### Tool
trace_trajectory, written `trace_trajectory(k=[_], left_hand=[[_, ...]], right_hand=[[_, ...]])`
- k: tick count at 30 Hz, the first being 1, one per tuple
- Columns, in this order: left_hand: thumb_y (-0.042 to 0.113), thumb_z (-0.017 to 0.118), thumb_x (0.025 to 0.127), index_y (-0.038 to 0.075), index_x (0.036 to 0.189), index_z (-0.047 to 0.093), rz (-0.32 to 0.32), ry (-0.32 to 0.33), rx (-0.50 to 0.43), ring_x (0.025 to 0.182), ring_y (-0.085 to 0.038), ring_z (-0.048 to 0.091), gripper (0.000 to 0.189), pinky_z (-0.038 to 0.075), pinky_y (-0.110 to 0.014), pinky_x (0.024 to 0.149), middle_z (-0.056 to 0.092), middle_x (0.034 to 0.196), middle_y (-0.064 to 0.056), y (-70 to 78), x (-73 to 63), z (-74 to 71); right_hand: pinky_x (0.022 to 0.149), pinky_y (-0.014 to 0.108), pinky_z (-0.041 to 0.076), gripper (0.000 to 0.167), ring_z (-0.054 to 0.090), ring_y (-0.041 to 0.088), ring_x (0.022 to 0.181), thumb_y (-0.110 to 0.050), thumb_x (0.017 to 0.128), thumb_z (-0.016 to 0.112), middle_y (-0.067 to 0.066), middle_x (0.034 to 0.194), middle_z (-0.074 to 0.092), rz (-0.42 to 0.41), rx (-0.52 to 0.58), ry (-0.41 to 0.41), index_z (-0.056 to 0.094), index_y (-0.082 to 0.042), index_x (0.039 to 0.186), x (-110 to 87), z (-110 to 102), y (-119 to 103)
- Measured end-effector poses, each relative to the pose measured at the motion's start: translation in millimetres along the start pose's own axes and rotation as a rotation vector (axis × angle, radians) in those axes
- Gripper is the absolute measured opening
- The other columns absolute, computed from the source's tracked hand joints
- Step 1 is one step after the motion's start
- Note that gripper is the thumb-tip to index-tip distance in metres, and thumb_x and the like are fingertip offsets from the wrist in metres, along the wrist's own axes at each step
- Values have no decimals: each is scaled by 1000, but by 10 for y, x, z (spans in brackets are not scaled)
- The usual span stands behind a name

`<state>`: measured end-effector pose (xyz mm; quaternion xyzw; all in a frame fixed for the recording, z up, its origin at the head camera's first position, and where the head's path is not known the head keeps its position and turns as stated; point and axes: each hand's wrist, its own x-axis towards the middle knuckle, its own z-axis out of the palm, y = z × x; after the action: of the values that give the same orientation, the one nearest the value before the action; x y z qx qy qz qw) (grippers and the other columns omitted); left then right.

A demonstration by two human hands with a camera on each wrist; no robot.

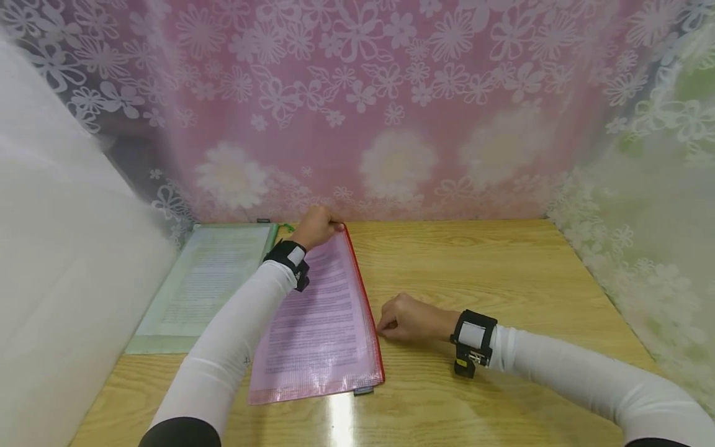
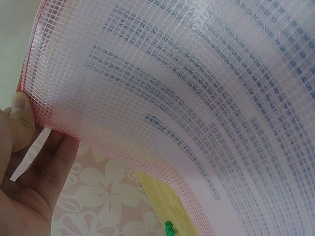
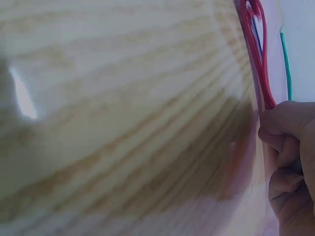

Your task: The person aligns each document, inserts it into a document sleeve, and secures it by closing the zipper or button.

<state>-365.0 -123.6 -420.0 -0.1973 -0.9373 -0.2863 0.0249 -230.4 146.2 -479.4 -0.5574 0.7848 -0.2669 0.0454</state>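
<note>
A pink mesh zipper pouch point(image 1: 318, 323) with printed paper inside slants up from the wooden table. At its far right corner my left hand point(image 1: 315, 226) pinches the edge between thumb and fingers. The left wrist view shows the thumb pressed on the mesh corner point(image 2: 49, 108) and the pouch bowing. My right hand point(image 1: 410, 316), fingers curled, pinches the red zipper edge point(image 1: 368, 298) partway down the right side. Seen from the right wrist, two red zipper strips point(image 3: 261, 59) stand apart beyond the fingertips, with paper showing between them.
A green zipper pouch point(image 1: 218, 273) holding printed sheets lies flat on the left of the wooden table point(image 1: 475, 261). A green cord point(image 1: 287, 227) hangs at its far right corner. Flowered curtain point(image 1: 391, 112) closes the back, with pale sheeting point(image 1: 72, 205) on the left.
</note>
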Motion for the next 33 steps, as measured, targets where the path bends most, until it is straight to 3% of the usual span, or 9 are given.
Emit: trace_trajectory(k=[14, 23, 33], left_hand=[[7, 69, 97, 5, 118, 77, -43, -10, 36, 109, -27, 72, 22, 59, -39, 87, 77, 116, -14, 91, -1, 9], [3, 68, 97, 3, 114, 79, -22, 7, 46, 108, -27, 72, 21, 59, -40, 88, 77, 114, -14, 58, 26, 18], [2, 66, 98, 2, 114, 79, -19, 18, 47, 108, -28, 73, 21, 60, -40, 88, 77, 114, -14, 85, 2, 5]], right_hand=[[64, 8, 47, 13, 49, -8, 70, 1, 87, 76, -6, 75, 68, -9, 37, 12, 83, -11, 89, -43, 40, -74], [68, 9, 50, 12, 53, -9, 75, -2, 88, 76, -6, 80, 71, 35, 69, -47, 83, -11, 92, -80, 58, -151], [69, 8, 50, 15, 56, -6, 76, 2, 86, 75, -4, 82, 72, -16, 84, -45, 83, -9, 92, -67, 53, -206]])
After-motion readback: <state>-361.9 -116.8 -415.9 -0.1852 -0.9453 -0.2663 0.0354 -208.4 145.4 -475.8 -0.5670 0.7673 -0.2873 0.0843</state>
